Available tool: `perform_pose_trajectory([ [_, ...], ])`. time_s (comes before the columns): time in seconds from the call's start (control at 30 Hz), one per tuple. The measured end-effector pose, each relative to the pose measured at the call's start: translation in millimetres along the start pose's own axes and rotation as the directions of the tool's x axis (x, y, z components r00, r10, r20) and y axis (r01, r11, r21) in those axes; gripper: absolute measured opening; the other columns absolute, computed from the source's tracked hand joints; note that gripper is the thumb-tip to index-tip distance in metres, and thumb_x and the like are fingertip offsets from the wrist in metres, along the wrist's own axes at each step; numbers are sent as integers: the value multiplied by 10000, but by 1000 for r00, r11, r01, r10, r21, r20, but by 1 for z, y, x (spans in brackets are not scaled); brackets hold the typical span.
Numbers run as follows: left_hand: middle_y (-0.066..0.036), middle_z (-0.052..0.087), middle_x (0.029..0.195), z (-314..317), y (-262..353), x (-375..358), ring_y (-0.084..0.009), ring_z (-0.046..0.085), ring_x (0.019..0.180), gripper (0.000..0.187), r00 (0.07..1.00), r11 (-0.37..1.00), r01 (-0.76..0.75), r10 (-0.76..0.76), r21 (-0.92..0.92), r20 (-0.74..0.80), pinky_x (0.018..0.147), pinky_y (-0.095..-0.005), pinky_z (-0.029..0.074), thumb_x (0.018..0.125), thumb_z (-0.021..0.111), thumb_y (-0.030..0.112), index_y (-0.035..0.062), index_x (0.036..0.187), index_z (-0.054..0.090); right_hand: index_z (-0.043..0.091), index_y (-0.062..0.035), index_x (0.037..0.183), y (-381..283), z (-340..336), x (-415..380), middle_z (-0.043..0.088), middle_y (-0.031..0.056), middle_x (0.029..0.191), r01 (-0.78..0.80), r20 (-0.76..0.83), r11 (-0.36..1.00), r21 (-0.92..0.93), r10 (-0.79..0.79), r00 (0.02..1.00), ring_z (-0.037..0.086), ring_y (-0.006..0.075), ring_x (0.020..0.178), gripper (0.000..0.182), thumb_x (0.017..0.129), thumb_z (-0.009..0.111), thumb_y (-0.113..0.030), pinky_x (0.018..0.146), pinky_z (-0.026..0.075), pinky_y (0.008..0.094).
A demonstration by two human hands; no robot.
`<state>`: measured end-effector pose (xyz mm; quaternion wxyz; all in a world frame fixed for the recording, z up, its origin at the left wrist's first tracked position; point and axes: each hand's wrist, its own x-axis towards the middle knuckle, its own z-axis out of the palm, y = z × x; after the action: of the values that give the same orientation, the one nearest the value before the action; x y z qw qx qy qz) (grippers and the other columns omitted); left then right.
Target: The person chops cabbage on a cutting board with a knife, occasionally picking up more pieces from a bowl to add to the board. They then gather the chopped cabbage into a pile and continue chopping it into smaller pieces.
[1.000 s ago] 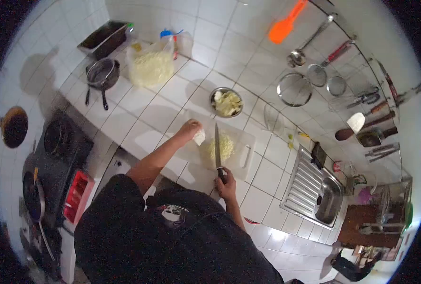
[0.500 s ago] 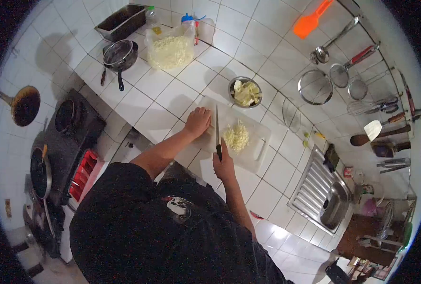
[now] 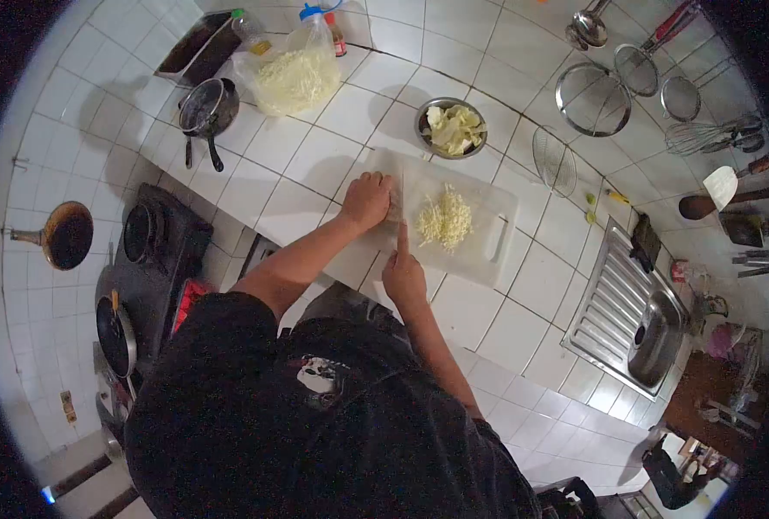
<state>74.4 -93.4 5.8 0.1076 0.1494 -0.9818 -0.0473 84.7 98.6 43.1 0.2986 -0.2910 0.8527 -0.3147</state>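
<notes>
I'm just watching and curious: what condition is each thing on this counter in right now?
Left hand: pressed down on the cutting board.
Right hand: closed on the knife.
Knife: blade on the board, beside the left hand.
Shredded pile: cut fine, heaped on the board.
Metal bowl: holds pale leafy chunks.
Plastic bag: full of shreds.
Sink: looks empty.

Single head-worn fisheye view, looking steeply down, high above white tiled counter point(image 3: 315, 164)
</notes>
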Motion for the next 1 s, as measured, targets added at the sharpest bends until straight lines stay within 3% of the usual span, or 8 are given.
perform_pose_trajectory([
  [0.33, -159, 599, 943, 5, -9, -2, -356, 602, 889, 241, 997, 990, 32, -40, -138, -58, 718, -495, 504, 873, 612, 221, 45, 1035, 588, 80, -124, 1571, -15, -9, 19, 641, 338, 782, -55, 39, 998, -34, 57, 998, 633, 525, 754, 728, 946, 454, -132, 706, 498, 591],
  [0.43, -172, 596, 961, -13, -6, -11, -364, 593, 890, 246, 993, 977, 68, -47, -203, 106, 740, -509, 488, 891, 608, 242, 40, 1031, 608, 70, -137, 1574, -35, -41, 6, 644, 337, 787, -48, 67, 999, 8, 47, 997, 636, 520, 740, 735, 945, 450, -128, 685, 500, 591],
  [0.47, -170, 593, 971, -19, -6, -17, -366, 586, 900, 243, 998, 968, 32, -18, -248, 58, 756, -509, 482, 885, 613, 244, 41, 1019, 616, 8, -40, 1558, -34, -41, 7, 663, 318, 805, -31, 114, 998, -61, 38, 993, 669, 463, 718, 791, 923, 475, -102, 682, 544, 546],
  [0.53, -168, 590, 981, -15, -11, -23, -368, 579, 910, 241, 1000, 949, 0, -1, -314, -2, 771, -509, 475, 879, 618, 246, 42, 1007, 623, 10, -37, 1557, -26, -16, 15, 662, 322, 807, -56, 89, 992, -112, 66, 994, 667, 471, 728, 784, 927, 472, -103, 686, 541, 552],
  [0.6, -111, 555, 983, -4, -17, -29, -326, 562, 929, 208, 967, 950, -130, 58, -285, -247, 755, -481, 449, 845, 658, 229, 77, 978, 604, 6, -32, 1552, -22, 1, 19, 662, 338, 859, -94, 55, 987, -128, 102, 993, 669, 471, 753, 768, 937, 460, -104, 692, 541, 553],
  [0.7, -104, 559, 1006, 3, -23, -29, -320, 565, 959, 208, 990, 929, -99, 56, -357, -128, 750, -466, 442, 829, 677, 221, 90, 979, 619, 45, -140, 1574, -26, -5, 6, 643, 361, 858, -44, -29, 997, -63, 42, 999, 621, 553, 825, 718, 966, 425, -112, 776, 487, 606],
  [0.8, -95, 560, 1040, 3, -23, -34, -313, 560, 999, 217, 993, 934, -93, 63, -345, -98, 750, -470, 432, 827, 685, 229, 111, 999, 622, 10, -83, 1562, -30, -12, 9, 649, 348, 1034, -71, 27, 997, -31, 72, 997, 666, 475, 769, 763, 942, 454, -98, 680, 530, 563],
  [1.0, -134, 553, 1120, -5, -36, -40, -349, 541, 1062, 305, 980, 876, -185, 133, -445, -144, 842, -495, 438, 841, 692, 293, 101, 1071, 639, 5, -152, 1568, -47, -23, 18, 639, 377, 978, -111, 18, 984, -140, 115, 993, 654, 506, 771, 762, 951, 451, -113, 689, 525, 585],
])
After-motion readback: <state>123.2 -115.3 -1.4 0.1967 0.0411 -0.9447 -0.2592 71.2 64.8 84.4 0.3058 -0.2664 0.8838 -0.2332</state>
